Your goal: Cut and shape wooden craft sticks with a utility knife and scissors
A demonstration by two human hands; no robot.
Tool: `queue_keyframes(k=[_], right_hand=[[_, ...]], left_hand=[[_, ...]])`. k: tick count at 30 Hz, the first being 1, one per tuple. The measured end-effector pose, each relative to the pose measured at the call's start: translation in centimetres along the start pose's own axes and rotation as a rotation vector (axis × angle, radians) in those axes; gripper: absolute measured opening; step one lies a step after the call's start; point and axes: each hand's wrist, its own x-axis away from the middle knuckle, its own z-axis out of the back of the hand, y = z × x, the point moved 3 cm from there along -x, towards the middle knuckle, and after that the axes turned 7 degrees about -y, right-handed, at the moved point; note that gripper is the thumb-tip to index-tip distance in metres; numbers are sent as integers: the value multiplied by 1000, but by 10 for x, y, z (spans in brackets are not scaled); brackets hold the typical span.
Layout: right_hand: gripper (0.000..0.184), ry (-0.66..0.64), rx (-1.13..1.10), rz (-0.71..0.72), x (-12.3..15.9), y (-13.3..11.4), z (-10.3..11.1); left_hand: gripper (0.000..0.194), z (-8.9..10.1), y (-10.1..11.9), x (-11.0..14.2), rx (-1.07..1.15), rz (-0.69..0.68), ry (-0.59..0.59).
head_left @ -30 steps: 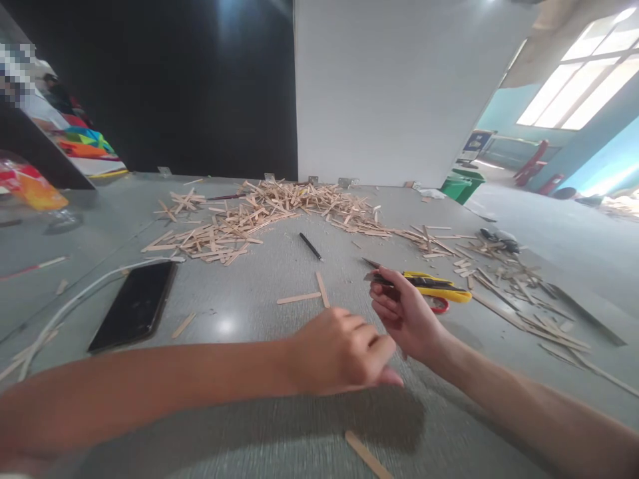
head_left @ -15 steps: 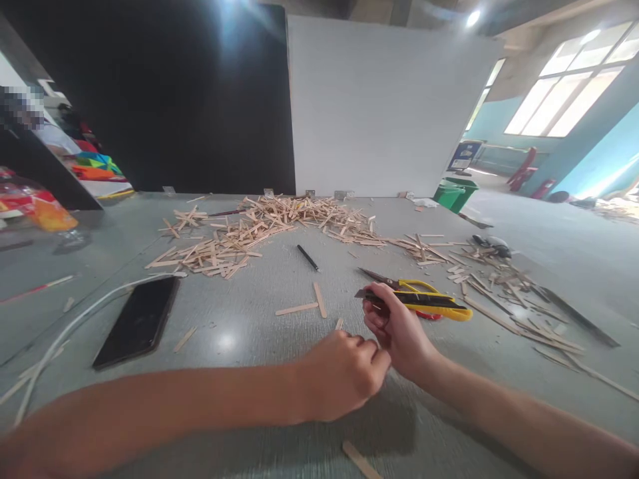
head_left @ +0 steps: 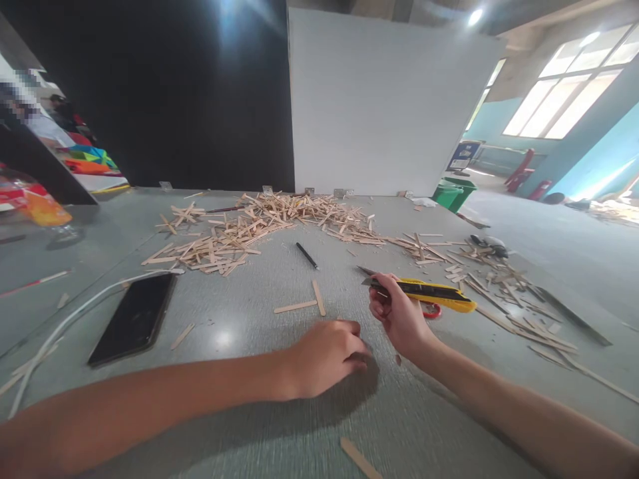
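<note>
My right hand (head_left: 399, 316) is wrapped round a yellow and black utility knife (head_left: 439, 294), its blade pointing left above the table. Behind the knife lies a yellow-handled pair of scissors, mostly covered, with its pointed tip (head_left: 367, 271) showing. My left hand (head_left: 327, 359) is low over the table with fingers curled down; whatever they hold is hidden beneath them. Just beyond it, two craft sticks (head_left: 295, 307) lie nearly end to side in a T-like shape. A small wood scrap (head_left: 398, 360) shows beside my right wrist. Another craft stick (head_left: 358, 458) lies at the near edge.
A heap of craft sticks (head_left: 279, 216) spreads along the back, before black and white panels. Left are a phone (head_left: 134, 319), a white cable (head_left: 74, 316) and a bottle (head_left: 47, 206). A black pen (head_left: 306, 255) lies mid-table; a long blade (head_left: 574, 315) and wood scraps lie right.
My left hand has moved left, away from the right hand, and the stick end that showed above its fingers is out of sight. The knife has shifted slightly right; a small scrap now shows.
</note>
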Motion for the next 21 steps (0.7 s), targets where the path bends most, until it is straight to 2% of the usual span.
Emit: queue_keyframes(k=[3, 6, 9, 11, 14, 16, 18, 21], right_hand=[[35, -15, 18, 3, 0, -1, 1], [34, -29, 31, 5, 0, -1, 1], [34, -36, 41, 18, -1, -2, 2], [33, -40, 50, 29, -1, -3, 3], [32, -55, 68, 37, -2, -3, 4], [31, -65, 78, 40, -3, -3, 5], [31, -74, 86, 42, -3, -3, 6], [32, -87, 100, 42, -3, -1, 6]], left_hand=[[17, -9, 2, -3, -29, 6, -1], [13, -14, 13, -2, -137, -33, -30], [26, -4, 16, -4, -201, 13, -56], [24, 15, 2, -9, -125, 155, 4], [20, 48, -37, -17, -103, 307, 142], [26, 63, -65, -21, -80, 333, 206], [32, 67, -85, -23, -39, 310, 222], [32, 52, -94, -28, 95, 206, 118]])
